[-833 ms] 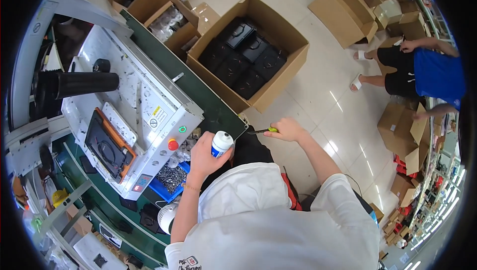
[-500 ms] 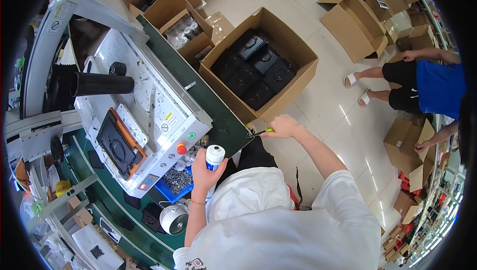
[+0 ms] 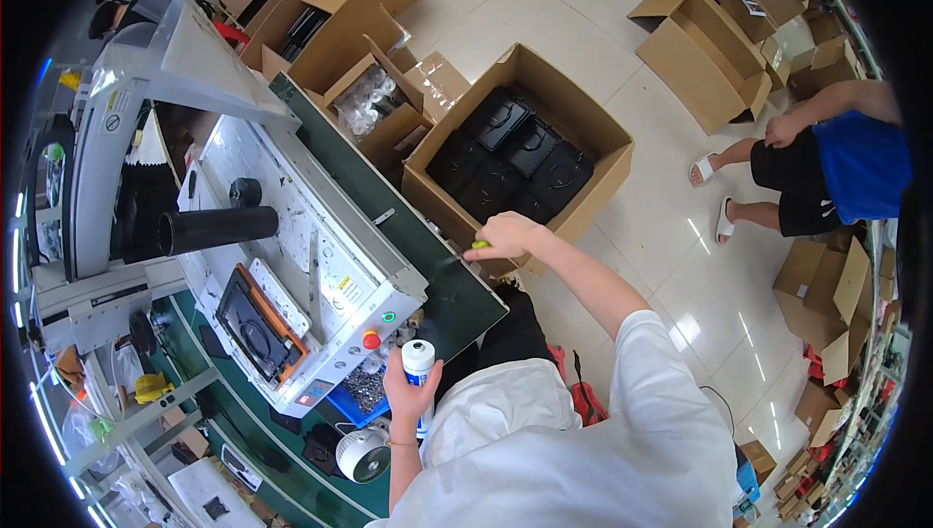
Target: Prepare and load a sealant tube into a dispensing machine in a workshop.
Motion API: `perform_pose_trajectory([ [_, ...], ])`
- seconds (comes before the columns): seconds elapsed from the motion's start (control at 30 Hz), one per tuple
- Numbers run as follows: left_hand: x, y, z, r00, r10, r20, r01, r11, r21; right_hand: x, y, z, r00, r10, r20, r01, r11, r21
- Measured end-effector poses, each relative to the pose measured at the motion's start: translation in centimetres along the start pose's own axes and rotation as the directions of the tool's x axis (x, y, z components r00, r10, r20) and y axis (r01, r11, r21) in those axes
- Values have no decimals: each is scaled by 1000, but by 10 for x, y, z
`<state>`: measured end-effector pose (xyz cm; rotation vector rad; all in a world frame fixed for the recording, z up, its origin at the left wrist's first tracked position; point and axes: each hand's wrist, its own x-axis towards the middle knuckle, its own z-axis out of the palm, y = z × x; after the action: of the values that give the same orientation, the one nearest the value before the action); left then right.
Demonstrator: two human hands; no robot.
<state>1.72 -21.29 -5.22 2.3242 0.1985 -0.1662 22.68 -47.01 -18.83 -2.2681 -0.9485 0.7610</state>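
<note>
My left hand (image 3: pixel 408 390) grips a white bottle with a blue band (image 3: pixel 419 365), held upright close to my chest, just in front of the white machine (image 3: pixel 292 266). My right hand (image 3: pixel 505 235) is stretched out over the green table edge (image 3: pixel 442 280) and holds a small tool with a yellow-green handle (image 3: pixel 474 247), its thin tip pointing left toward the table. Beyond that hand stands an open cardboard box (image 3: pixel 583 130) filled with black cases.
A blue bin of small dark parts (image 3: pixel 364 390) and a small white fan (image 3: pixel 362 454) sit below the machine. Several more cardboard boxes (image 3: pixel 709 52) stand on the floor. A person in a blue top (image 3: pixel 855 164) stands at the right.
My right hand has reached further forward over the table with the tool. My left hand with the bottle has dropped lower and nearer my body. The view has shifted.
</note>
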Motion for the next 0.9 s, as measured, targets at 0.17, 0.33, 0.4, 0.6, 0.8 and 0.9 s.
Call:
perform_pose_trajectory([
  [0.17,1,-3,-2,1000,-24,10,24,1000,5,-14,19,20,919,355,-172,-245,855,457],
  [0.33,10,3,1,999,-40,9,40,998,-37,-52,50,83,781,621,-67,-524,710,470],
  [0.4,9,7,-4,997,-72,29,73,997,-22,-64,38,91,769,637,-43,-520,664,537],
  [0.6,14,18,-22,982,-92,167,83,995,57,-74,-47,61,784,372,-497,-59,842,537],
  [0.8,-1,21,-45,999,-43,0,43,999,27,16,-96,42,881,225,-416,-273,960,-57],
  [0.9,-11,27,-62,991,-80,-103,76,996,-39,65,-100,21,840,-104,-532,-87,943,-322],
])
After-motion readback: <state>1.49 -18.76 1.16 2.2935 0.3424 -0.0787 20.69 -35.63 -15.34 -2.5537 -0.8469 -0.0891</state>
